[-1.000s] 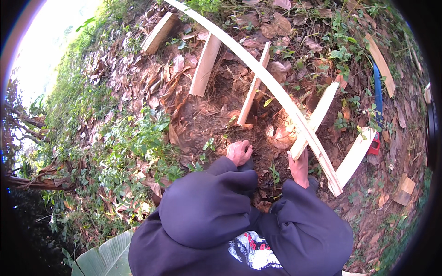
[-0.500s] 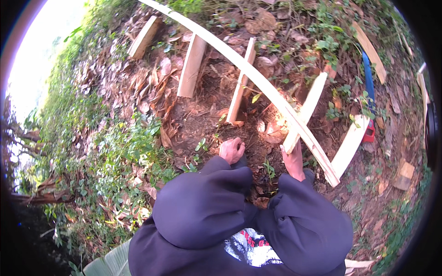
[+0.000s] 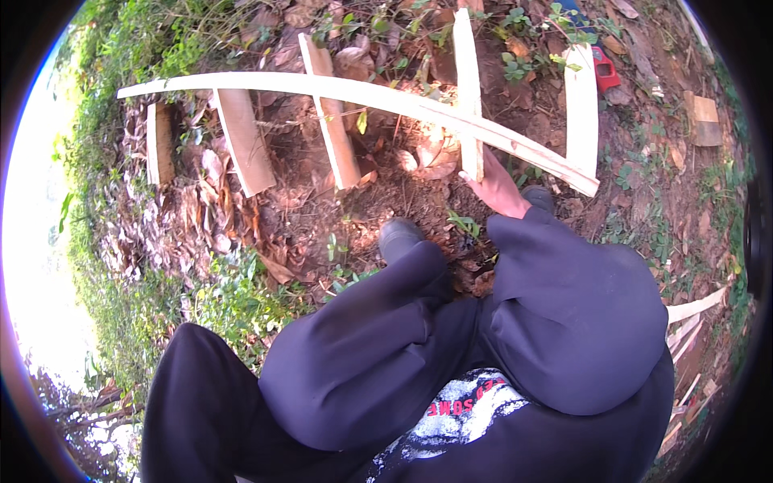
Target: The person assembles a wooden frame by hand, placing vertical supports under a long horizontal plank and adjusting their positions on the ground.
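A wooden slat, pale and narrow, stands roughly upright in the upper middle of the view, its lower end meeting the person's right hand, which seems to be wrapped around that end, though the fingers are too hidden to be certain. The slat crosses a long pale rail that runs from upper left down to the right. Four more slats cross or sit close to the same rail: a short one at far left, a broad one beside it, a third left of the held slat, and a fourth to its right. The left hand is hidden inside a dark sleeve, so its grip cannot be told. Below lies bare brown soil strewn with dry leaves; green weeds grow at lower left. A red object lies near the top right.
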Action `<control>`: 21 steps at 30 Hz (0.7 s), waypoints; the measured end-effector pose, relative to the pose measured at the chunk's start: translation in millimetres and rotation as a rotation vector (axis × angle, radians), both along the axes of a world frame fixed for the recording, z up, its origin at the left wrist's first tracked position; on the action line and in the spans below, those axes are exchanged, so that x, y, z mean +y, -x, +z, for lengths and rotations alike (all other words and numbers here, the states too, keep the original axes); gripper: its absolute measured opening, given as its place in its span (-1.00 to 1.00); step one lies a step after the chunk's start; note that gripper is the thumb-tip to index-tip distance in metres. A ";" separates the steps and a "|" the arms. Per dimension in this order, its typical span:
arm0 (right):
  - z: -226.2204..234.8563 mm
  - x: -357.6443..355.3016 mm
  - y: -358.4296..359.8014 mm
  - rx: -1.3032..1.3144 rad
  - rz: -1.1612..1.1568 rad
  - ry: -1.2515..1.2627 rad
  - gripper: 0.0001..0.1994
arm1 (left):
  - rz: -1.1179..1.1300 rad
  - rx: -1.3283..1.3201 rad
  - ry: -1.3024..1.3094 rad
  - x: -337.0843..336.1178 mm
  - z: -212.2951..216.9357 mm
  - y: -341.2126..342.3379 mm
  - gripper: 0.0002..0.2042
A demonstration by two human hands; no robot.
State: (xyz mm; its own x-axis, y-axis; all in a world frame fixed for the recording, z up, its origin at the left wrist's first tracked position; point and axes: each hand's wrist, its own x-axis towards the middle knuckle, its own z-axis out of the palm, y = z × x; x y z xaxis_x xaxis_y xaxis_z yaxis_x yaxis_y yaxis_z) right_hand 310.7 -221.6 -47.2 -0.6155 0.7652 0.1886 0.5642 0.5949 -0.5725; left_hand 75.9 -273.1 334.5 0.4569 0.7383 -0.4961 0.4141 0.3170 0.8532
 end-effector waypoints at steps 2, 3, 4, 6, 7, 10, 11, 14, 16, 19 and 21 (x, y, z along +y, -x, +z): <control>15.3 3.9 12.5 0.028 0.015 -0.051 -0.41 | 0.056 0.083 0.173 -11.0 1.5 -18.2 -0.78; 13.7 2.7 15.0 0.049 0.004 -0.015 -0.40 | 0.087 0.105 0.247 -13.1 -1.9 -22.0 -0.77; 11.5 1.9 14.5 0.068 -0.007 0.020 -0.40 | 0.127 0.131 0.311 -14.0 -3.3 -27.1 -0.75; 5.8 -1.8 14.6 0.088 -0.018 0.089 -0.40 | 0.178 0.170 0.368 -15.3 -2.8 -32.2 -0.72; 3.6 -1.2 13.0 0.043 0.005 0.030 -0.39 | 0.178 0.183 0.353 -16.6 -1.9 -31.7 -0.71; 0.6 -2.0 9.0 0.062 0.021 0.021 -0.39 | 0.054 0.188 0.151 -9.5 4.7 -16.3 -0.72; 2.1 -0.4 10.9 0.075 0.014 0.034 -0.39 | 0.020 0.203 0.072 -3.7 8.6 -8.4 -0.71; -0.1 -1.0 11.7 0.044 -0.008 0.059 -0.41 | -0.010 0.231 -0.359 9.1 12.8 -1.5 -0.73; 2.9 2.0 11.9 -0.009 0.014 -0.015 -0.44 | 0.074 0.211 -0.918 14.2 -7.9 -4.6 -0.80; -3.4 -2.9 0.5 -0.097 0.007 -0.086 -0.45 | -0.009 -0.487 -0.852 31.0 -38.9 80.6 -0.86; -13.1 -2.3 5.2 0.079 -0.024 0.082 -0.40 | 0.023 -0.568 -0.518 30.9 -72.1 103.3 -0.73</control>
State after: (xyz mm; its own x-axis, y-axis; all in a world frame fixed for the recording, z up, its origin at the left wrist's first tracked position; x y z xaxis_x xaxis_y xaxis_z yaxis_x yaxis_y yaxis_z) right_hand 305.5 -223.8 -60.3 -0.5826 0.7944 0.1718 0.5291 0.5312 -0.6617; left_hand -27.4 -242.1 262.4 0.5197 0.8250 0.2221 -0.1339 -0.1781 0.9749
